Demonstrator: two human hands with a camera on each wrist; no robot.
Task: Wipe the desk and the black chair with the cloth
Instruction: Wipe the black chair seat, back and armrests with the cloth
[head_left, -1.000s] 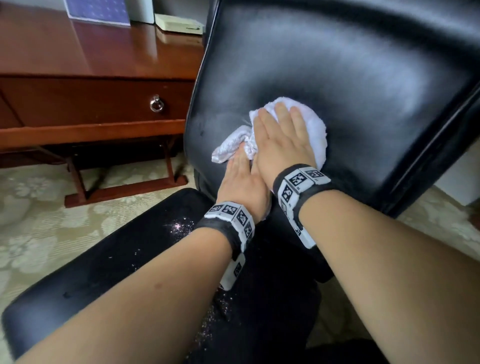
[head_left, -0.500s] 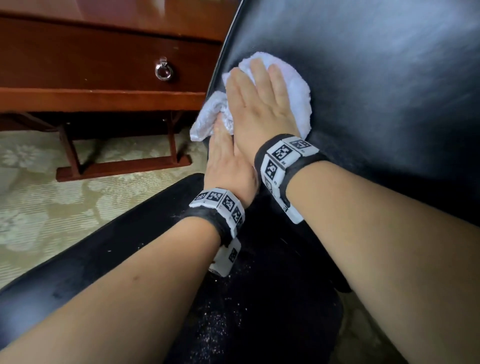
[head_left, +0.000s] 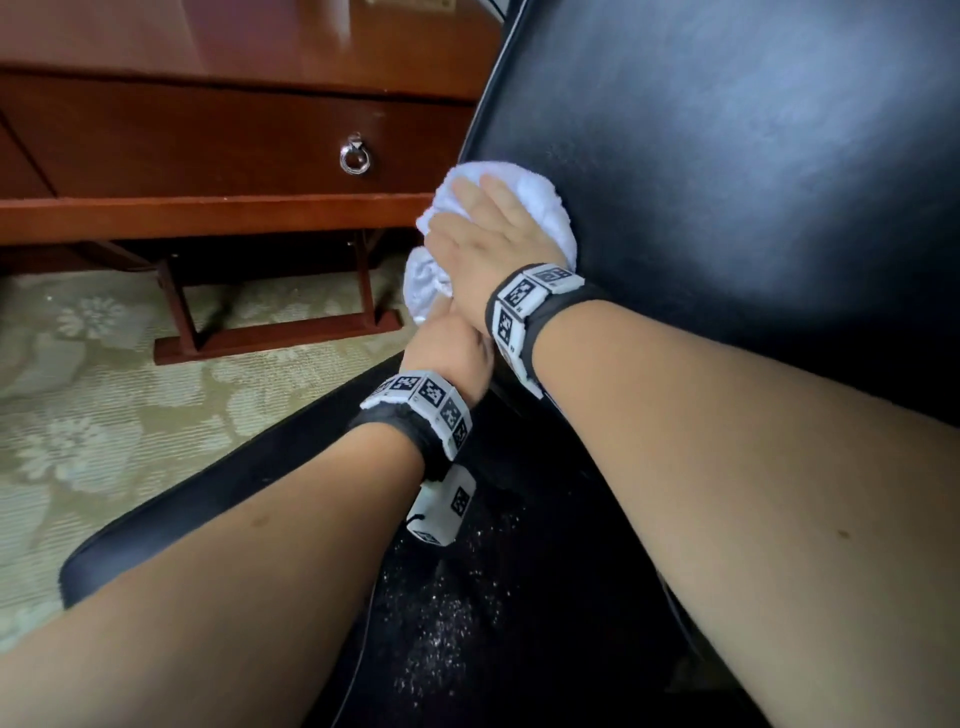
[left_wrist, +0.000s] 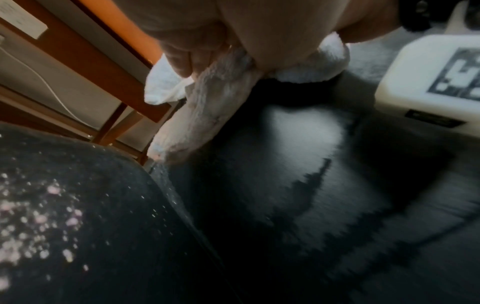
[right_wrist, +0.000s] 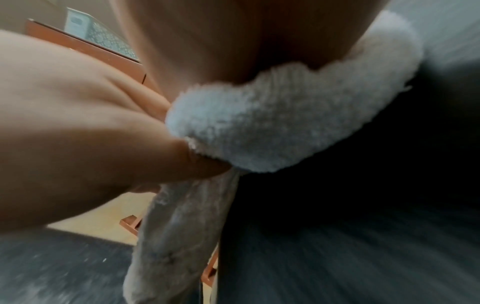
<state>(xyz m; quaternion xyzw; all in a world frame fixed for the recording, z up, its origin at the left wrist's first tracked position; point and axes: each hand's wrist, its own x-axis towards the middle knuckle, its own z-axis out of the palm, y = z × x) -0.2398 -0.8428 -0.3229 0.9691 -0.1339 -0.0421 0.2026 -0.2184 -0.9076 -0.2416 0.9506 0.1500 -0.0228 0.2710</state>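
Observation:
A white fluffy cloth (head_left: 551, 208) lies bunched against the left edge of the black chair's backrest (head_left: 727, 156). My right hand (head_left: 483, 223) presses flat on it, fingers straight. Just below, my left hand (head_left: 447, 348) pinches the cloth's hanging tail (right_wrist: 176, 226); in the left wrist view its fingers (left_wrist: 187, 57) curl round a fold of the cloth (left_wrist: 200, 115). The black seat (head_left: 249, 483) lies under both forearms, strewn with pale specks (head_left: 441, 639). The brown wooden desk (head_left: 208, 145) stands behind and to the left.
The desk drawer has a metal ring pull (head_left: 355, 156). Its wooden foot rail (head_left: 275, 338) sits on the patterned beige carpet (head_left: 104, 415), close to the chair's left side. A pale object (head_left: 410, 4) lies on the desk top.
Both hands and the cloth have slid left across the backrest, from its middle to its left edge. The left hand stays under the right, still on the cloth's tail.

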